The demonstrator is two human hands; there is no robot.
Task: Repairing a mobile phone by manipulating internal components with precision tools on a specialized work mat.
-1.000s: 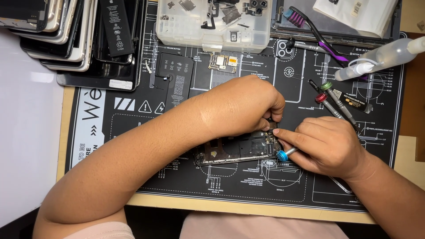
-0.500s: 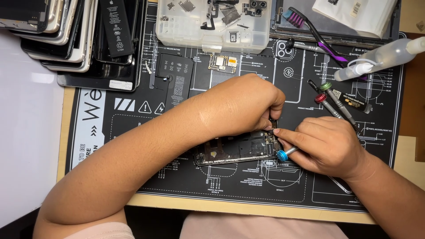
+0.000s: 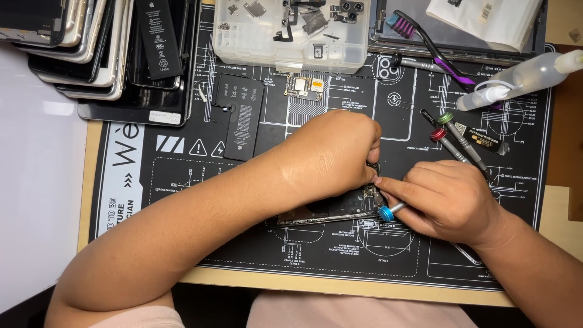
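At the far left of the worktop [image 3: 36, 182], a stack of phone housings and screens [image 3: 73, 54] lies fanned out, with a loose black battery [image 3: 159, 37] resting on top of it. The black repair mat [image 3: 182, 243], printed with white diagrams, covers most of the surface. On it, just right of the stack, lies a second black battery [image 3: 241, 115]. Above that sits a clear plastic parts tray [image 3: 290, 48] holding small brackets and screws, and just below the tray's edge lies a small circuit board [image 3: 297, 85].

The left hand [image 3: 331, 158] comes in across the mat with its fingers curled down onto the opened phone [image 3: 328, 209], pressing it at its upper right end; what the fingertips pinch there is hidden. The phone lies near the middle of the mat, tilted slightly, its insides facing up.

Just beside it, the right hand [image 3: 446, 200] is closed around a blue-capped screwdriver [image 3: 388, 211], the blue cap showing below the fingers, the tip aimed toward the phone's right end. The two hands touch at the fingertips.

Farther right lie a red-capped screwdriver [image 3: 446, 144] and a green-capped screwdriver [image 3: 461, 136] side by side, a purple-handled brush [image 3: 434, 51] above them, and a clear squeeze bottle [image 3: 516, 79] at the mat's right edge.
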